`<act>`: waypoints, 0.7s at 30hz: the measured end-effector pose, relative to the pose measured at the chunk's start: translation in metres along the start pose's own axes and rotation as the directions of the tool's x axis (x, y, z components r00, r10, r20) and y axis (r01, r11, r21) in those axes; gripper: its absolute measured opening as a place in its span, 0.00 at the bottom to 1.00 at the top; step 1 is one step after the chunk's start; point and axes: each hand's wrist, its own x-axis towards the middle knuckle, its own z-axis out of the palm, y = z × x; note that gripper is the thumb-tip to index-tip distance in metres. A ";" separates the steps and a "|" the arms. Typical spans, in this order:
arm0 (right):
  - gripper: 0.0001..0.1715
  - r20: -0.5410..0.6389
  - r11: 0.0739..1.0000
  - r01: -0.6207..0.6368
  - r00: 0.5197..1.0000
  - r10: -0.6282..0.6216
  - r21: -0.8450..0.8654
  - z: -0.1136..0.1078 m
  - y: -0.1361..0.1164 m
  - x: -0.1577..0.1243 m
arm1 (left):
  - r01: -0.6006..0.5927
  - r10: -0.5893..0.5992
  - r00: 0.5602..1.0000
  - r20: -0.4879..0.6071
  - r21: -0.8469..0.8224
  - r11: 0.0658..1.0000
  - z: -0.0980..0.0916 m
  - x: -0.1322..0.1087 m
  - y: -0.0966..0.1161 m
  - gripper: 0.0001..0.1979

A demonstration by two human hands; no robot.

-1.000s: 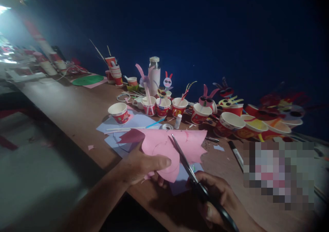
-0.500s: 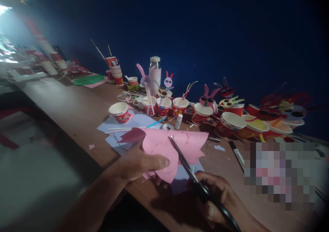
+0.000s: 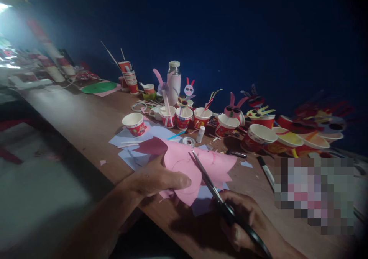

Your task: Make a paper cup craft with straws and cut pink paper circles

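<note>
My left hand point(image 3: 168, 180) pinches a sheet of pink paper point(image 3: 191, 174), thumb on top and the other fingers hidden beneath. A round outline is drawn on the paper close to my thumb, and its right end has a jagged edge. In my right hand point(image 3: 244, 217) is a pair of black-handled scissors point(image 3: 211, 186). Their blades lie along a cut in the pink paper, tips pointing up and away from me. Under the paper, bluish sheets point(image 3: 129, 157) rest on the table. A red and white paper cup point(image 3: 134, 125) stands on them, beyond my left hand.
Behind the paper stand a glue stick point(image 3: 201, 134), a roll of tape point(image 3: 188, 141) and a row of paper cups point(image 3: 227, 127) with paper rabbit faces. A white bottle point(image 3: 174, 84) rises behind them. A marker point(image 3: 266, 172) lies right on the brown table point(image 3: 94, 136).
The pink paper has shifted slightly, its upper left part bulging higher. Both hands keep their grip, and the scissors stay at nearly the same place in the cut.
</note>
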 end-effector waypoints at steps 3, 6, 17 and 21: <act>0.24 -0.007 1.000 -0.008 1.000 0.008 -0.004 0.001 -0.001 0.000 | 0.008 -0.008 1.000 0.005 -0.016 1.000 -0.002 0.001 0.001 0.08; 0.23 -0.007 0.999 -0.030 1.000 0.031 0.014 0.001 -0.001 0.000 | 0.022 -0.022 1.000 -0.012 -0.034 0.999 -0.006 0.002 -0.001 0.08; 0.22 0.007 0.995 -0.033 0.999 0.032 0.094 0.003 -0.001 0.000 | 0.028 -0.025 0.999 0.030 -0.075 0.997 -0.012 0.004 -0.010 0.11; 0.22 0.016 0.994 -0.037 0.999 0.035 0.098 0.003 -0.002 0.000 | 0.013 -0.012 1.000 0.018 -0.067 0.998 -0.015 0.003 -0.011 0.12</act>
